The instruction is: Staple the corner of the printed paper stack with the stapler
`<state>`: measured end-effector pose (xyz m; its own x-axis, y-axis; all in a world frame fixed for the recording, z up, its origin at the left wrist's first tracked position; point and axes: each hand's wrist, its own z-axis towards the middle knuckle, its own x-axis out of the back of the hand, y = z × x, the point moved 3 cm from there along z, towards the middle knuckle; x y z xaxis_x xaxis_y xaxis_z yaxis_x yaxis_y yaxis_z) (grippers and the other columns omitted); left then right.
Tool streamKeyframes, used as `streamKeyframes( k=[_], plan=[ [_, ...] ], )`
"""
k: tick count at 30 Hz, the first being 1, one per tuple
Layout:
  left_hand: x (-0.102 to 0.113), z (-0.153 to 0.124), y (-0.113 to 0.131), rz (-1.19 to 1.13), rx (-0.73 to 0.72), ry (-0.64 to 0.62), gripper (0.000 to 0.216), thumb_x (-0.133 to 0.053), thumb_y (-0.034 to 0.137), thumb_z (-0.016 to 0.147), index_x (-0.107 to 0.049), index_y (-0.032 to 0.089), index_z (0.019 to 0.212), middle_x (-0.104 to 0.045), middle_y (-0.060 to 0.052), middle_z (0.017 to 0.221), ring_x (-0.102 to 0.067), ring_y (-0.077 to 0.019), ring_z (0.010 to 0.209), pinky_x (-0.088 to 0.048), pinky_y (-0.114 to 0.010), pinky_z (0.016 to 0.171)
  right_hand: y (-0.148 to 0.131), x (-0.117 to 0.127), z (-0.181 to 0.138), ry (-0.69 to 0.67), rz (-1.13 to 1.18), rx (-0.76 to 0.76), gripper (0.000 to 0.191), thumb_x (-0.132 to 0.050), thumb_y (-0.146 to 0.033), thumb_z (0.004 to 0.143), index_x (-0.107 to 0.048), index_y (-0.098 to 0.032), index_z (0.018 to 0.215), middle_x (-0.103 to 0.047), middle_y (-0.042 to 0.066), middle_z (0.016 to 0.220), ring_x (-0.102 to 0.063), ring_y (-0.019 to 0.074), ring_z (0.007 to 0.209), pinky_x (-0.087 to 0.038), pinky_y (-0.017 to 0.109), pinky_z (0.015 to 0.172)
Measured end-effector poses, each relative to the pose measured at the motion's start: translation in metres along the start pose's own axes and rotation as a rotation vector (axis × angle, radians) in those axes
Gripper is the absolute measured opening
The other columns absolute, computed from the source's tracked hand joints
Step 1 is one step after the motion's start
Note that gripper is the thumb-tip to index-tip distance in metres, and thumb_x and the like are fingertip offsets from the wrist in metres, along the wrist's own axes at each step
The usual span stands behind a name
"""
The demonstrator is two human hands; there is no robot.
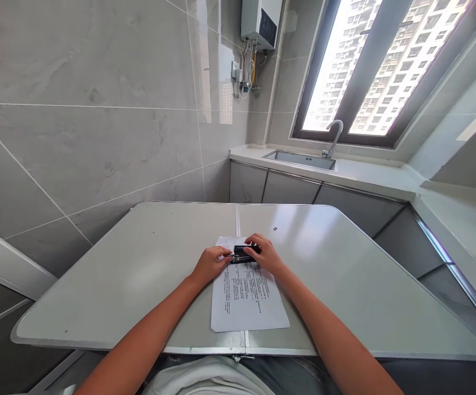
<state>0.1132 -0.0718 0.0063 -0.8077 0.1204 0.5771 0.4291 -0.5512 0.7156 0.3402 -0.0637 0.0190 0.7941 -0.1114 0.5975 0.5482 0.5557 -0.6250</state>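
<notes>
A printed sheet of paper (pixel 246 296) lies on the grey folding table (pixel 147 263), close to its near edge. A small black stapler-like object (pixel 243 254) rests on the upper part of the sheet. My left hand (pixel 210 264) grips its left end with curled fingers. My right hand (pixel 266 253) covers its right end from above, fingers closed over it. Both forearms reach in from the bottom of the view.
A seam (pixel 237 219) runs down the middle of the table. A tiled wall stands to the left. Behind the table runs a counter with a sink (pixel 301 159) and tap (pixel 333 137) under a window. A water heater (pixel 260 22) hangs on the wall.
</notes>
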Motion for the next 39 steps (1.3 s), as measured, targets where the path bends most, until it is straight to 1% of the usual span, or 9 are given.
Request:
streamKeyframes(
  k=[3, 6, 9, 12, 18, 22, 27, 35, 39],
  plan=[
    [-0.001, 0.001, 0.000, 0.033, -0.017, -0.016, 0.022, -0.065, 0.038, 0.094, -0.079, 0.025, 0.105, -0.076, -0.007, 0.100, -0.069, -0.0239, 0.089, -0.052, -0.038, 0.084, -0.003, -0.008, -0.003, -0.141, -0.069, 0.036, 0.019, -0.073, -0.040, 0.089, -0.069, -0.023, 0.099, -0.068, 0.003, 0.093, -0.060, 0.0218, 0.092, -0.047, 0.034, 0.082],
    [0.003, 0.001, -0.001, 0.062, -0.037, -0.041, 0.023, -0.063, 0.038, 0.096, -0.079, 0.026, 0.107, -0.074, -0.008, 0.101, -0.067, -0.0245, 0.093, -0.051, -0.039, 0.085, -0.001, -0.009, -0.005, -0.182, -0.107, 0.025, 0.017, -0.074, -0.037, 0.089, -0.068, -0.023, 0.097, -0.069, 0.003, 0.090, -0.060, 0.0219, 0.090, -0.046, 0.035, 0.082],
    [0.010, 0.001, -0.003, 0.058, -0.025, -0.052, 0.022, -0.066, 0.039, 0.093, -0.080, 0.027, 0.104, -0.074, -0.008, 0.099, -0.066, -0.0246, 0.090, -0.050, -0.039, 0.082, 0.000, -0.008, -0.005, -0.193, -0.109, 0.015, 0.015, -0.073, -0.034, 0.090, -0.066, -0.023, 0.097, -0.069, 0.002, 0.091, -0.059, 0.0221, 0.092, -0.045, 0.033, 0.081],
    [0.013, 0.002, -0.005, 0.030, 0.010, -0.023, 0.021, -0.071, 0.040, 0.089, -0.082, 0.027, 0.100, -0.075, -0.008, 0.095, -0.066, -0.0248, 0.088, -0.050, -0.039, 0.080, -0.001, -0.008, -0.004, -0.201, -0.119, 0.014, 0.015, -0.074, -0.033, 0.089, -0.066, -0.023, 0.096, -0.069, 0.002, 0.091, -0.059, 0.0222, 0.092, -0.044, 0.033, 0.080],
    [0.002, 0.005, -0.007, -0.040, 0.109, 0.045, 0.018, -0.077, 0.038, 0.082, -0.082, 0.025, 0.093, -0.074, -0.007, 0.092, -0.061, -0.0185, 0.074, -0.046, -0.031, 0.066, -0.002, -0.008, -0.004, -0.195, -0.138, 0.006, 0.015, -0.075, -0.033, 0.087, -0.065, -0.023, 0.093, -0.068, 0.002, 0.088, -0.059, 0.0218, 0.090, -0.044, 0.032, 0.079],
    [0.000, 0.004, -0.007, -0.041, 0.160, 0.059, 0.017, -0.078, 0.037, 0.080, -0.082, 0.025, 0.091, -0.074, -0.004, 0.090, -0.057, -0.0160, 0.071, -0.044, -0.029, 0.065, -0.001, -0.008, -0.004, -0.208, -0.130, -0.004, 0.016, -0.074, -0.035, 0.088, -0.064, -0.023, 0.092, -0.068, 0.001, 0.087, -0.058, 0.0216, 0.089, -0.043, 0.032, 0.079],
    [0.000, 0.003, -0.014, -0.098, 0.244, 0.075, 0.022, -0.083, 0.039, 0.073, -0.082, 0.023, 0.088, -0.074, -0.004, 0.085, -0.056, -0.0162, 0.070, -0.044, -0.029, 0.066, 0.002, -0.009, -0.004, -0.205, -0.138, -0.010, 0.017, -0.074, -0.036, 0.088, -0.062, -0.023, 0.090, -0.067, 0.002, 0.088, -0.058, 0.0223, 0.090, -0.043, 0.033, 0.079],
    [-0.001, 0.004, -0.018, -0.115, 0.270, 0.068, 0.023, -0.085, 0.038, 0.069, -0.082, 0.022, 0.086, -0.072, -0.002, 0.078, -0.055, -0.0159, 0.069, -0.043, -0.028, 0.066, 0.004, -0.009, -0.004, -0.222, -0.146, -0.003, 0.015, -0.073, -0.034, 0.088, -0.064, -0.023, 0.092, -0.068, 0.003, 0.088, -0.058, 0.0223, 0.090, -0.043, 0.033, 0.078],
    [-0.001, 0.004, -0.020, -0.111, 0.284, 0.052, 0.026, -0.086, 0.038, 0.068, -0.083, 0.022, 0.088, -0.072, -0.002, 0.079, -0.056, -0.0166, 0.072, -0.044, -0.029, 0.068, 0.005, -0.009, -0.004, -0.225, -0.143, 0.002, 0.015, -0.073, -0.035, 0.088, -0.064, -0.023, 0.093, -0.068, 0.003, 0.090, -0.059, 0.0224, 0.090, -0.042, 0.033, 0.078]
  ],
)
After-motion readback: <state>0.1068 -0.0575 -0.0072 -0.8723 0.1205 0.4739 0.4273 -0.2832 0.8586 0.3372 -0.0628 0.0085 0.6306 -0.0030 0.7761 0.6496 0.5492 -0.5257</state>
